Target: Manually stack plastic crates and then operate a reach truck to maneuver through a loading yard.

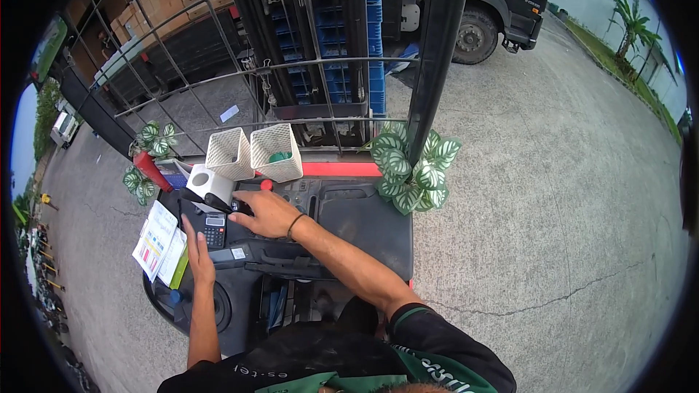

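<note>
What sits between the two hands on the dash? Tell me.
In the head view, a dark calculator lies on the dashboard between the left hand and the right hand.

- two hands: left hand (198, 251), right hand (263, 212)
- two white mesh baskets (229, 153)
- one calculator (214, 231)
- three leafy plant sprigs (411, 167)
- one truck (502, 0)
- one bundle of papers (155, 240)
- one red knob (266, 185)

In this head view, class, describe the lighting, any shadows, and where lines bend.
Head view: soft, even daylight; no hard shadows on the concrete; the guard bars bow towards the rim; dark corners; the left hand and right hand look sharp.
</note>
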`<control>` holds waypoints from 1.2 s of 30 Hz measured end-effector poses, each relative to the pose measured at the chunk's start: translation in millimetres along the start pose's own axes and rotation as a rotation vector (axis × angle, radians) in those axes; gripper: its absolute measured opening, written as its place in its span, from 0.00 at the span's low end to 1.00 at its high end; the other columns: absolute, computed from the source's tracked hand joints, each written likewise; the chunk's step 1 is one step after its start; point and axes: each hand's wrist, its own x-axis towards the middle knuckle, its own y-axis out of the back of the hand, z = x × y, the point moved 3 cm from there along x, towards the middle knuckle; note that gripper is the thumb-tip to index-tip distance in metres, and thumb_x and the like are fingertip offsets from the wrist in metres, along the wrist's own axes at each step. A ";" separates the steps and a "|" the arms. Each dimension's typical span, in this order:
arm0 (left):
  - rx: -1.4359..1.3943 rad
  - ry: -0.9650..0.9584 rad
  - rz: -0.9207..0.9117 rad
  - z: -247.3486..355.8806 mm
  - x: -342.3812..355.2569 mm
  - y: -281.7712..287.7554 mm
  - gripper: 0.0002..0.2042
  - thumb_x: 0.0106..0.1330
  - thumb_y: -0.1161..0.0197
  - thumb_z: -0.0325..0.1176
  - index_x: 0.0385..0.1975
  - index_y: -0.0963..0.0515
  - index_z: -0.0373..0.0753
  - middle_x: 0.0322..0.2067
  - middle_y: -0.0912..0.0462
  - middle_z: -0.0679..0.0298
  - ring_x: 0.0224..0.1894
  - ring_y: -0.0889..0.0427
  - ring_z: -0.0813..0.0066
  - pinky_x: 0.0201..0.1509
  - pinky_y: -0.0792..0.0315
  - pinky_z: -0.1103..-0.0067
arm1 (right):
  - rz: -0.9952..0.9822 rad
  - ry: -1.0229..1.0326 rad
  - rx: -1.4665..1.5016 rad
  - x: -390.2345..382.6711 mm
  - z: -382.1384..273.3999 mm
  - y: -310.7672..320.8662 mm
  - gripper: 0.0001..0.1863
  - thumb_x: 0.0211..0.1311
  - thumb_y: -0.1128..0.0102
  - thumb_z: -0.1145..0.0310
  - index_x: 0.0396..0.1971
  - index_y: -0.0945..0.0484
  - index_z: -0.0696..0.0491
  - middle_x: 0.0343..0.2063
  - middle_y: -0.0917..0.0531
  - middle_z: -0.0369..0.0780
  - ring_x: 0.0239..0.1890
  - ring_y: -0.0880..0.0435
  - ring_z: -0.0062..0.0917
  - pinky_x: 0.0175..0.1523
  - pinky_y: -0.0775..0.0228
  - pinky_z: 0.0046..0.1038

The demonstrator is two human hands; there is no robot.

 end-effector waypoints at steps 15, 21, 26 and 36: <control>-0.332 0.113 0.092 11.7 43.6 -48.4 0.41 0.82 0.63 0.58 0.78 0.63 0.29 0.79 0.56 0.42 0.81 0.55 0.54 0.81 0.59 0.65 | -0.114 0.089 -0.434 -1.6 -16.6 -11.6 0.17 0.60 0.32 0.55 0.37 0.14 0.54 0.30 0.12 0.48 0.38 0.13 0.43 0.53 0.33 0.43; -0.326 0.079 0.190 43.3 45.0 -46.8 0.37 0.83 0.62 0.52 0.78 0.60 0.27 0.79 0.57 0.41 0.81 0.55 0.53 0.82 0.60 0.68 | -0.115 0.163 -0.476 -2.6 -24.9 -6.0 0.16 0.56 0.31 0.54 0.36 0.12 0.52 0.26 0.13 0.46 0.37 0.13 0.42 0.57 0.35 0.42; -0.305 0.081 0.218 44.3 50.2 -49.0 0.37 0.83 0.61 0.51 0.78 0.59 0.27 0.79 0.58 0.42 0.81 0.56 0.53 0.82 0.60 0.67 | 0.108 0.076 -0.326 -9.7 -12.5 4.2 0.37 0.55 0.27 0.53 0.62 0.24 0.54 0.55 0.18 0.51 0.58 0.21 0.43 0.68 0.39 0.47; 1.235 0.526 -0.138 -118.4 -39.1 46.3 0.24 0.74 0.40 0.42 0.64 0.32 0.35 0.62 0.29 0.48 0.71 0.36 0.49 0.67 0.36 0.45 | 0.319 -0.330 -0.809 -97.2 118.0 79.6 0.41 0.60 0.44 0.28 0.58 0.17 0.47 0.62 0.27 0.48 0.71 0.38 0.44 0.77 0.72 0.65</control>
